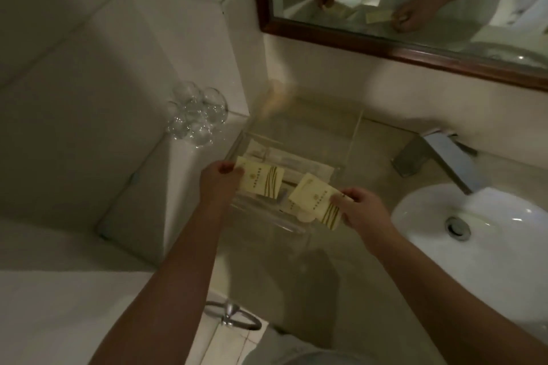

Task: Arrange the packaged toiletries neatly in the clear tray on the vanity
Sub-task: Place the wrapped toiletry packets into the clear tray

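Clear plastic, the tray at frame centre already holds flat packets, while the left hand and right hand each pinch a cream packet over it, yet unplaced.

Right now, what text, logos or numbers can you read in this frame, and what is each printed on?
Nothing is legible.
Packet in the left hand: small emblem and a line of print, too blurred to read.
Packet in the right hand: same emblem and print, also blurred.
Wrapped items in the clear tray: no readable print.
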The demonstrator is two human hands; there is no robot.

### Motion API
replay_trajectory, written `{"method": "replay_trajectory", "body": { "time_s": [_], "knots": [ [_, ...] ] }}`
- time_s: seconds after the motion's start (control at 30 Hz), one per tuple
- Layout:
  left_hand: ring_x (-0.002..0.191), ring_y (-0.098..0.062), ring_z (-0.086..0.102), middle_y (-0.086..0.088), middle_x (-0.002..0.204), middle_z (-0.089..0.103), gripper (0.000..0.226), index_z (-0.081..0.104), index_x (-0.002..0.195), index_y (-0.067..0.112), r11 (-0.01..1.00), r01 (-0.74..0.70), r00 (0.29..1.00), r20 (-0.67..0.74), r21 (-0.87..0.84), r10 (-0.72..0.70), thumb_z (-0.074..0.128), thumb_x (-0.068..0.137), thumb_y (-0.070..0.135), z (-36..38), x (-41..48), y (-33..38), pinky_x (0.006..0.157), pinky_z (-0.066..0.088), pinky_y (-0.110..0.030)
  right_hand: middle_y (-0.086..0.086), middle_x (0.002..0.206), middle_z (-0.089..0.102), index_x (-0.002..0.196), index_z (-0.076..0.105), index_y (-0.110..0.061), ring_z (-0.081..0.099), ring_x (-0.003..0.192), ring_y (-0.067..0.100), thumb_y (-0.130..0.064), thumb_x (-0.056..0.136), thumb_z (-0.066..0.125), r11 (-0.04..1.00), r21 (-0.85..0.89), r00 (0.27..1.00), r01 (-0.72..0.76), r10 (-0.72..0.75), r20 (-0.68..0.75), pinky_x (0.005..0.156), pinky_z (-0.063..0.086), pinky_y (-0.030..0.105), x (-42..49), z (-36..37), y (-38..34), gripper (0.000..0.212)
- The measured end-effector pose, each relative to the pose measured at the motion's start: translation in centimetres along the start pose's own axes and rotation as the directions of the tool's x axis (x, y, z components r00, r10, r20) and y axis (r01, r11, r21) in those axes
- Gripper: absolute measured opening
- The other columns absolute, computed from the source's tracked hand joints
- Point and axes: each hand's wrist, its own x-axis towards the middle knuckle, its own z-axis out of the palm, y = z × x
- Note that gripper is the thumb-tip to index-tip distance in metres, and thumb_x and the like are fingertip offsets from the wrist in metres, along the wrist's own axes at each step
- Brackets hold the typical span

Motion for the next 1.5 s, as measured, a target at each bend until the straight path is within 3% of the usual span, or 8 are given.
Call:
{"method": "replay_trajectory", "body": {
  "time_s": [0.2, 0.53, 0.7, 0.83, 0.93, 1.07, 1.2, 1.5],
  "knots": [
    [0.077, -0.017, 0.061, -0.003, 0.089, 0.065, 0.015, 0.065, 0.096, 0.008, 0.98, -0.1, 0.995, 0.048, 0.175, 0.093, 0.066, 0.081, 0.013, 2.7, 5.2, 1.2, 0.06, 0.045, -0.024, -0.001, 0.089, 0.069, 0.102, 0.066, -0.022, 0.064, 0.073, 0.009, -0.017, 0.093, 0.061, 0.999, -0.014, 0.993, -0.042, 0.04, -0.107, 0.053, 0.045, 0.021, 2.8, 2.5, -2.2, 0.011],
    [0.083, -0.021, 0.062, -0.005, 0.092, 0.065, 0.013, 0.059, 0.094, 0.012, 0.966, -0.19, 0.979, -0.035, 0.178, 0.199, 0.064, 0.082, 0.011, 5.0, 5.8, 0.9, 0.071, 0.05, -0.031, 0.002, 0.091, 0.071, 0.1, 0.07, -0.017, 0.067, 0.078, 0.014, -0.021, 0.083, 0.07, 0.966, -0.256, 0.968, -0.036, -0.03, -0.249, 0.063, 0.054, 0.03, 6.5, 5.2, -3.8, 0.018],
    [0.098, -0.032, 0.055, -0.015, 0.107, 0.059, 0.028, 0.059, 0.104, 0.009, 0.781, -0.361, 0.904, -0.013, 0.509, 0.426, 0.061, 0.076, 0.009, 4.2, 5.9, 0.6, 0.081, 0.046, -0.041, -0.004, 0.09, 0.069, 0.097, 0.065, -0.025, 0.067, 0.082, 0.014, -0.028, 0.083, 0.068, 0.922, -0.387, 0.936, -0.023, -0.116, -0.332, 0.073, 0.06, 0.041, 6.2, 5.7, -4.3, 0.015],
    [0.098, -0.032, 0.059, -0.014, 0.106, 0.065, 0.029, 0.066, 0.102, 0.008, 0.593, -0.659, 0.739, 0.251, 0.463, 0.625, 0.053, 0.076, 0.007, 3.6, 4.8, -0.4, 0.083, 0.047, -0.037, -0.006, 0.11, 0.057, 0.116, 0.056, -0.022, 0.057, 0.091, 0.009, -0.031, 0.084, 0.07, 0.888, -0.46, 0.92, 0.031, -0.205, -0.334, 0.067, 0.051, 0.022, 4.2, 6.3, -4.1, 0.036],
    [0.13, -0.033, 0.044, -0.013, 0.139, 0.052, 0.038, 0.061, 0.122, 0.009, 0.493, -0.741, 0.671, 0.526, 0.456, 0.522, 0.05, 0.086, 0.017, 3.7, 4.0, -1.5, 0.106, 0.039, -0.041, 0.002, 0.131, 0.047, 0.125, 0.05, -0.02, 0.054, 0.111, 0.017, -0.031, 0.086, 0.067, 0.745, -0.654, 0.895, 0.133, -0.373, -0.243, 0.084, 0.056, 0.03, 2.5, 7.6, -3.3, 0.044],
    [0.146, -0.03, 0.012, -0.004, 0.16, 0.018, 0.051, 0.037, 0.143, 0.02, 0.403, -0.738, 0.669, 0.666, 0.541, 0.331, 0.04, 0.095, 0.034, 4.1, 4.1, -2.3, 0.116, 0.023, -0.046, 0.014, 0.158, 0.023, 0.145, 0.035, -0.021, 0.023, 0.144, 0.033, -0.041, 0.093, 0.052, 0.555, -0.792, 0.932, 0.255, -0.36, 0.048, 0.118, 0.024, 0.043, 1.8, 9.9, -2.6, 0.059],
    [0.147, -0.03, 0.005, 0.0, 0.161, 0.007, 0.052, 0.028, 0.146, 0.026, 0.396, -0.712, 0.693, 0.673, 0.58, 0.258, 0.034, 0.096, 0.04, 4.2, 4.7, -2.3, 0.117, 0.02, -0.049, 0.017, 0.163, -0.003, 0.154, 0.014, -0.023, -0.004, 0.149, 0.039, -0.056, 0.097, 0.024, 0.397, -0.883, 0.961, 0.25, -0.216, 0.175, 0.122, 0.005, 0.049, 2.6, 11.2, -1.5, 0.066],
    [0.147, -0.032, 0.002, -0.003, 0.161, 0.008, 0.053, 0.027, 0.147, 0.027, 0.418, -0.704, 0.7, 0.663, 0.575, 0.267, 0.034, 0.096, 0.04, 4.2, 5.1, -2.4, 0.118, 0.014, -0.05, 0.014, 0.163, 0.01, 0.152, 0.022, -0.026, 0.001, 0.149, 0.036, -0.07, 0.073, -0.003, 0.356, -0.902, 0.96, 0.244, -0.219, 0.174, 0.12, 0.009, 0.047, 3.0, 10.9, -0.9, 0.094]
  ]
}}
